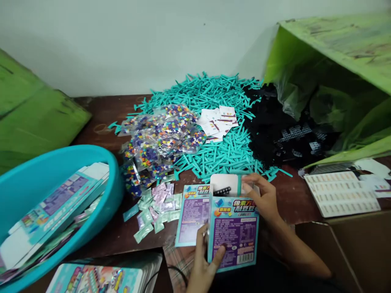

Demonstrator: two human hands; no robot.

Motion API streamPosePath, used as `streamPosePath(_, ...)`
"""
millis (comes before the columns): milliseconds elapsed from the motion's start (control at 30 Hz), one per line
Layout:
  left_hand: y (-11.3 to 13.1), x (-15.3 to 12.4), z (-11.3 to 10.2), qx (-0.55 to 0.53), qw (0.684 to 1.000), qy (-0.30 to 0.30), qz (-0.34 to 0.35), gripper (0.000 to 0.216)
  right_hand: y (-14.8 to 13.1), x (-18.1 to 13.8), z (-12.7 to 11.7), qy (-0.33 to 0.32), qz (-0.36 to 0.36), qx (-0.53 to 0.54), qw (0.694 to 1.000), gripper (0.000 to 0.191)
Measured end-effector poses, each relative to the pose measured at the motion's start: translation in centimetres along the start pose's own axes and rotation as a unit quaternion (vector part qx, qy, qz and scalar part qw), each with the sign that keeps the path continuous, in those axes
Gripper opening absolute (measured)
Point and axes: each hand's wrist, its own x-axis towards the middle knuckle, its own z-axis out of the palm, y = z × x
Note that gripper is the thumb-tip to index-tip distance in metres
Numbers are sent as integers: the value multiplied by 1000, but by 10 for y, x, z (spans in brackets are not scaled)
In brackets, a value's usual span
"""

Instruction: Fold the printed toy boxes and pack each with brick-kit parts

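Note:
In the head view, a small printed cardboard box [234, 238], teal and purple, stands upright with its top open. My left hand [206, 260] grips its lower left side, thumb across the printed front. My right hand [259, 195] has its fingers closed at the upper right of the opening, against the flap and a teal strip there. Whether that strip is a loose part or the box's edge, I cannot tell. A black studded piece [222, 191] shows inside the opening. Just left of the box lies another printed box [192, 215], flat on the table.
Teal plastic hammers [214, 95] form a pile, with bags of coloured beads [165, 138], paper leaflets [218, 122] and black pieces [269, 126] around it. Small sachets [159, 207] lie nearer. A teal basin [114, 171] holds flattened boxes. Green bins [336, 40] stand right and left [33, 110].

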Motion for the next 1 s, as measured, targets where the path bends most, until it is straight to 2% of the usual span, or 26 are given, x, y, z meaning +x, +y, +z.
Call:
streamPosePath(100, 15, 5, 10, -18, 1000, -4, 19, 91, 7, -20, 3, -5, -41, -33, 999, 19)
streamPosePath(233, 23, 27, 10, 54, 994, 4, 91, 96, 7, -32, 7, 40, -112, -104, 987, 41)
streamPosePath(333, 21, 41, 5, 102, 987, -30, 122, 89, 4, -32, 4, 32, -123, -143, 981, 29)
streamPosePath(400, 20, 45, 4, 111, 985, -39, 126, 83, 5, -33, 0, 19, -131, -156, 979, 16)
streamPosePath(433, 20, 45, 4, 110, 985, -38, 126, 82, 7, -35, -3, 23, -133, -158, 978, 16)
streamPosePath(567, 27, 41, 6, 87, 990, -8, 115, 82, 22, -48, -14, 61, -103, -99, 988, 14)
streamPosePath(633, 31, 41, 6, 71, 992, 11, 102, 78, 30, -53, -21, 8, -55, -43, 998, 26)
streamPosePath(700, 34, 41, 6, 53, 995, 3, 80, 71, 35, -56, -27, -83, -7, -7, 996, 33)
streamPosePath(733, 34, 42, 7, 45, 997, -10, 67, 68, 37, -57, -30, -121, 9, 0, 993, 33)
streamPosePath(800, 31, 43, 9, 36, 998, -32, 49, 57, 39, -60, -34, -149, 24, -2, 989, 29)
streamPosePath(933, 17, 43, 17, 13, 998, -39, 45, 33, 43, -68, -37, -119, 0, -24, 993, 26)
streamPosePath(1000, 11, 42, 22, 11, 997, -13, 75, 30, 44, -71, -37, -97, -9, -32, 995, 38)
